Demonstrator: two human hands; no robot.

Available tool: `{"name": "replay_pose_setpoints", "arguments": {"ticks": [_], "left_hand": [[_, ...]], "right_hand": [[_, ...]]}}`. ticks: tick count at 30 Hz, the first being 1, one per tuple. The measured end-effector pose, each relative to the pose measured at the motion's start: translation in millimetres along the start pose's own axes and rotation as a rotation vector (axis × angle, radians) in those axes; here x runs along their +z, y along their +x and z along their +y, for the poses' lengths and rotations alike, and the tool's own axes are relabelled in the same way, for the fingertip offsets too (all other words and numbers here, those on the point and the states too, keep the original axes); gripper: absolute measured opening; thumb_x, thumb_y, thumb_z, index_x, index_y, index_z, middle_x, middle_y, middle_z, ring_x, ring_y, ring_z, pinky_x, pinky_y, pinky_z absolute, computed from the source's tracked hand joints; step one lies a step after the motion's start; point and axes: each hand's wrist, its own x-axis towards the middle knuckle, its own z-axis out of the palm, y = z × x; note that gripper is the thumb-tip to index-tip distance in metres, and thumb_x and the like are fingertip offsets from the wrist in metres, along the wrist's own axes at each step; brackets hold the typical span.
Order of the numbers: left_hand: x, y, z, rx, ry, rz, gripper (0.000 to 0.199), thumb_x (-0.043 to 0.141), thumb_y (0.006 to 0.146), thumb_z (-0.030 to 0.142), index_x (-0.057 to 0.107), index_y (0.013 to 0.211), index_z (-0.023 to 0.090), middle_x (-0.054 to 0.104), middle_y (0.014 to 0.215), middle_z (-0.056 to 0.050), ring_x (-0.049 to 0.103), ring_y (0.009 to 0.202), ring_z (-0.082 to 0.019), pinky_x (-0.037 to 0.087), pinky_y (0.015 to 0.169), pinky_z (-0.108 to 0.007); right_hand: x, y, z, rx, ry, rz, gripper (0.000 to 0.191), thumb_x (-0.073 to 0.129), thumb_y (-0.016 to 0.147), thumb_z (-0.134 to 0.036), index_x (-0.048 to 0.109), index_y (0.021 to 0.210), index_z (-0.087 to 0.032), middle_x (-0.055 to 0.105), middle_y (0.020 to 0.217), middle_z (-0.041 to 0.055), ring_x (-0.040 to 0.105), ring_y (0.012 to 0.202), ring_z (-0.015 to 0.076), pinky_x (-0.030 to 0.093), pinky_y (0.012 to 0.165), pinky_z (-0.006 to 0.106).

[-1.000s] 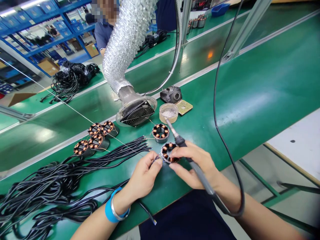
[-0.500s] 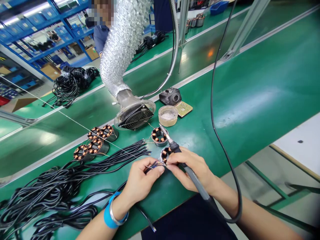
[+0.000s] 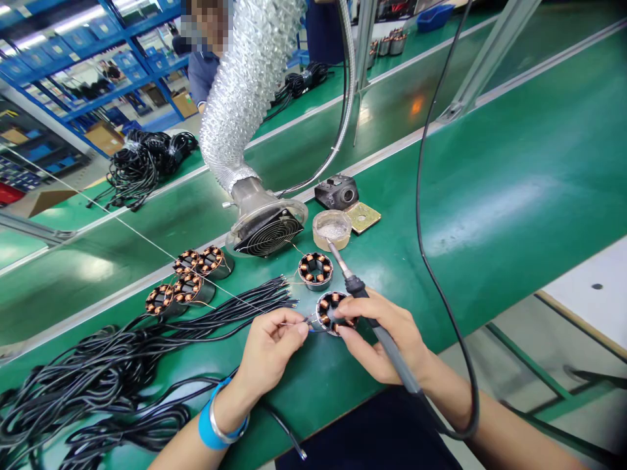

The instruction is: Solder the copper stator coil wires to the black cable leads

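Left hand: fine leads (image 3: 310, 320) pinched between thumb and forefinger of the left hand (image 3: 268, 346); fingertips set a little farther off the stator than half a second ago.
Right hand: soldering iron (image 3: 400, 365) grasped in the right hand (image 3: 394, 333); thumb and forefinger also placed at the near stator, grip force can't be told.
Near stator (image 3: 324, 312): on or just over the green bench (image 3: 499, 215), between both hands; leads met at its left rim; more coils exposed than half a second ago.
Iron tip: swung off the far stator (image 3: 317, 285), now seen against the near edge of the flux dish (image 3: 318, 237); contact can't be told.
Meaning: joint probably not being heated at this instant; lead position judged to be under adjustment.
Cable bundle (image 3: 267, 292): left of stators, ends fanned toward them, unmoved.
Fume extractor (image 3: 269, 232): left of dish, unmoved.
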Motion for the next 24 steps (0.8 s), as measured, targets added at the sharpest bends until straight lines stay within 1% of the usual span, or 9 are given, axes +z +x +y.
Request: {"name": "replay_pose_setpoints", "arguments": {"ticks": [2, 5, 8, 11, 13, 16, 18, 21, 24], "left_hand": [[2.8, -0.6, 2.6, 0.01, 0.036, 0.038, 0.032, 0.073, 0.076, 0.043, 0.068, 0.072, 0.012, 0.049, 0.056, 0.003, 0.036, 0.05, -0.006, 0.029, 0.048, -0.018], [7.5, -1.3, 8.8, 0.013, 0.103, 0.054, 0.028, 0.071, 0.078, 0.04, 0.072, 0.075, 0.013, 0.059, 0.063, 0.0, 0.043, 0.057, -0.009, 0.035, 0.055, -0.02], [9.7, -0.8, 14.4, 0.022, 0.167, 0.009, 0.029, 0.067, 0.083, 0.041, 0.075, 0.077, 0.014, 0.064, 0.068, -0.002, 0.046, 0.061, -0.011, 0.037, 0.059, -0.021], [9.1, -0.2, 16.4, 0.042, 0.203, -0.032, 0.032, 0.063, 0.087, 0.043, 0.076, 0.08, 0.014, 0.065, 0.071, -0.002, 0.047, 0.064, -0.012, 0.038, 0.062, -0.022], [7.8, -0.7, 15.8, 0.059, 0.213, -0.066, 0.031, 0.063, 0.086, 0.043, 0.075, 0.083, 0.014, 0.065, 0.075, -0.003, 0.048, 0.067, -0.013, 0.039, 0.064, -0.022], [6.1, -2.2, 14.0, 0.06, 0.252, -0.107, 0.029, 0.065, 0.084, 0.042, 0.07, 0.08, 0.013, 0.058, 0.067, 0.0, 0.042, 0.061, -0.011, 0.035, 0.058, -0.021], [5.9, -3.0, 13.5, 0.06, 0.291, -0.094, 0.029, 0.064, 0.083, 0.04, 0.068, 0.076, 0.013, 0.051, 0.063, 0.002, 0.035, 0.058, -0.009, 0.031, 0.055, -0.021], [7.1, -3.4, 13.8, 0.07, 0.318, -0.078, 0.03, 0.061, 0.085, 0.041, 0.066, 0.076, 0.013, 0.047, 0.063, 0.003, 0.034, 0.059, -0.01, 0.03, 0.055, -0.021], [8.4, -3.7, 14.3, 0.055, 0.328, -0.094, 0.033, 0.059, 0.087, 0.043, 0.063, 0.073, 0.013, 0.042, 0.062, 0.004, 0.032, 0.059, -0.01, 0.028, 0.055, -0.021]], "right_hand": [[-0.4, -1.5, 2.0, -0.002, -0.022, -0.007, 0.039, 0.061, 0.077, -0.002, 0.056, 0.113, -0.019, 0.069, 0.096, 0.0064, 0.064, 0.084, 0.021, 0.054, 0.078, 0.039], [-0.2, -1.5, 3.1, -0.004, -0.028, -0.044, 0.041, 0.061, 0.077, -0.004, 0.055, 0.115, -0.018, 0.068, 0.097, 0.008, 0.063, 0.083, 0.0219, 0.054, 0.072, 0.038], [0.9, -0.3, 1.7, -0.017, -0.011, -0.071, 0.042, 0.06, 0.077, -0.004, 0.055, 0.116, -0.019, 0.068, 0.1, 0.0088, 0.062, 0.082, 0.022, 0.053, 0.069, 0.037], [3.8, -0.4, -0.2, -0.023, 0.007, -0.076, 0.041, 0.061, 0.077, -0.005, 0.055, 0.115, -0.019, 0.068, 0.1, 0.0087, 0.063, 0.083, 0.022, 0.054, 0.072, 0.038], [7.1, -0.6, -1.0, -0.031, 0.009, -0.075, 0.041, 0.061, 0.077, -0.004, 0.056, 0.115, -0.019, 0.068, 0.097, 0.0078, 0.063, 0.083, 0.0217, 0.054, 0.074, 0.038], [13.3, 0.6, -1.9, -0.051, -0.014, -0.05, 0.038, 0.061, 0.079, -0.004, 0.056, 0.113, -0.019, 0.068, 0.092, 0.0066, 0.063, 0.081, 0.0206, 0.054, 0.073, 0.036], [16.4, 2.0, -2.6, -0.06, -0.039, -0.033, 0.034, 0.06, 0.081, -0.004, 0.057, 0.11, -0.019, 0.067, 0.088, 0.0059, 0.062, 0.078, 0.0195, 0.053, 0.071, 0.035], [16.5, 3.0, -3.8, -0.061, -0.05, -0.025, 0.031, 0.055, 0.082, -0.002, 0.058, 0.107, -0.02, 0.068, 0.086, 0.0051, 0.062, 0.076, 0.0185, 0.054, 0.069, 0.034], [12.9, 2.8, -5.9, -0.019, -0.042, -0.005, 0.032, 0.052, 0.083, -0.002, 0.058, 0.108, -0.021, 0.068, 0.09, 0.0052, 0.062, 0.076, 0.0178, 0.054, 0.068, 0.033]]}}
